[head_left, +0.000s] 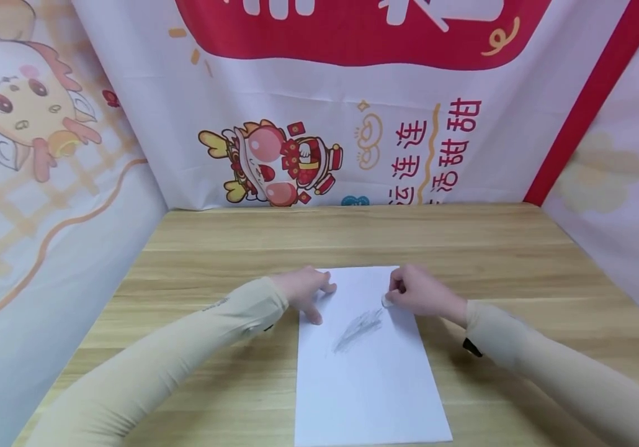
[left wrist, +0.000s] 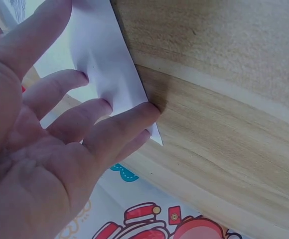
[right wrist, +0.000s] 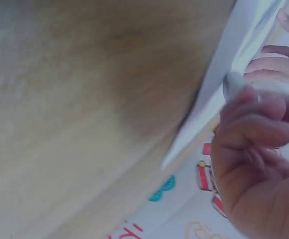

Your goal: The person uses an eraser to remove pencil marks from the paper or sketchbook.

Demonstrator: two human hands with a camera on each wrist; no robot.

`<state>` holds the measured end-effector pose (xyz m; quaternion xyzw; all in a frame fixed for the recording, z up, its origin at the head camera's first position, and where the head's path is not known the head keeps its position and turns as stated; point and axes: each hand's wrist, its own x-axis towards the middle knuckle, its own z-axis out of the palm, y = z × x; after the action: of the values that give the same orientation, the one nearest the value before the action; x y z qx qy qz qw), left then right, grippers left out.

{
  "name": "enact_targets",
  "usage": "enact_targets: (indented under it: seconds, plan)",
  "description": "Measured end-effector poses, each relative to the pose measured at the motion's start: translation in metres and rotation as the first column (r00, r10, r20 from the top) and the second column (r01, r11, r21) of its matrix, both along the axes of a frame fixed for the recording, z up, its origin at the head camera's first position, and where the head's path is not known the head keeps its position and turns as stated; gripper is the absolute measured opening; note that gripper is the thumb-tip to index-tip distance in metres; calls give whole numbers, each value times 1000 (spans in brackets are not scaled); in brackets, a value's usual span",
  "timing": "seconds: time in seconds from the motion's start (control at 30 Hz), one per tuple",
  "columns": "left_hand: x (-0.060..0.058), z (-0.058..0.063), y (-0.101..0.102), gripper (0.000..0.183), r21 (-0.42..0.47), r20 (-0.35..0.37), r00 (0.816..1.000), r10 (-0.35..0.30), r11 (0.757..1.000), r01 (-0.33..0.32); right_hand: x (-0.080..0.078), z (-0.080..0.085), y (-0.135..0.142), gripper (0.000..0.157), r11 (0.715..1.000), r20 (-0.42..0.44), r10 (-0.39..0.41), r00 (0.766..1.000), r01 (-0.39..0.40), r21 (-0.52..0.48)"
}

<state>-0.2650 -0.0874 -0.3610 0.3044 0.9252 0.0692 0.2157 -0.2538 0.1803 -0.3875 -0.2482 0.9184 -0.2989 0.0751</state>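
A white sheet of paper [head_left: 370,391] lies lengthwise on the wooden table, with a grey pencil scribble [head_left: 358,329] across its upper half. My left hand [head_left: 304,290] rests on the paper's upper left edge; in the left wrist view its fingertips [left wrist: 147,113] touch the sheet near a corner, fingers spread. Near the upper right edge, my right hand [head_left: 422,292] pinches a small whitish eraser [right wrist: 234,85] between thumb and fingers. The eraser's end, greyish in the right wrist view, is against the paper just beyond the scribble's upper end. The fingers cover most of the eraser.
The wooden table [head_left: 213,248] extends around the sheet on both sides. Behind it hangs a white and red printed cloth [head_left: 308,87] with cartoon figures, and further cloth walls [head_left: 74,261] stand at left and right.
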Motion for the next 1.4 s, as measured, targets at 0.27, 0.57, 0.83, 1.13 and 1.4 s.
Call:
enact_targets:
  seconds: [0.27, 0.57, 0.83, 1.13, 1.4]
  plan:
    - [-3, 0, -2, 75, -3, 7, 1000, -1, 1000, 2, 0, 1, -4, 13, 999, 56, -29, 998, 30, -28]
    - [-2, 1, -3, 76, -11, -12, 1000, -15, 1000, 15, 2, 5, -5, 13, 998, 104, 57, 993, -54, -25]
    - [-1, 0, -1, 75, 0, 2, 1000, -7, 1000, 7, 1, 3, -3, 17, 998, 72, 66, 995, -66, 0]
    - [-2, -2, -1, 76, -7, 0, 1000, 0, 1000, 0, -6, 2, -6, 12, 1000, 32, 19, 999, -19, -3]
    - [-1, -5, 2, 75, 0, 7, 1000, 0, 1000, 0, 0, 1, 0, 15, 997, 117, 71, 991, -70, -12]
